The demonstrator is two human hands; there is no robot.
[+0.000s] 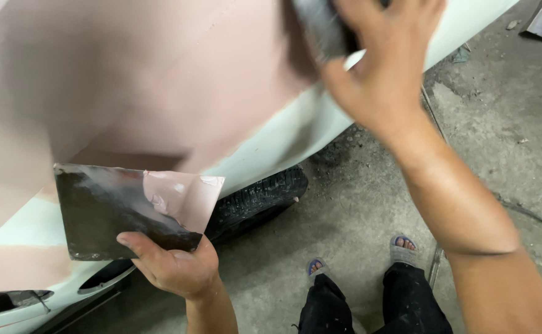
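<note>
My left hand [175, 266] grips the lower edge of a dark flat board [104, 216] that carries a smear of pink filler paste [181, 195] on its right part. My right hand [385, 62] is raised at the top of the view, fingers closed over a dark grey spreader [320, 28] pressed against the car body panel [271, 145]. A broad patch of pink filler [135, 80] covers the white panel from the left to under the spreader. The spreader's upper end is cut off by the frame.
A black tyre [255, 198] shows under the panel's lower edge. Below lies a grey concrete floor [357, 216], with my feet in sandals [401, 247] and dark trousers. A thin hose [531, 216] runs across the floor at right.
</note>
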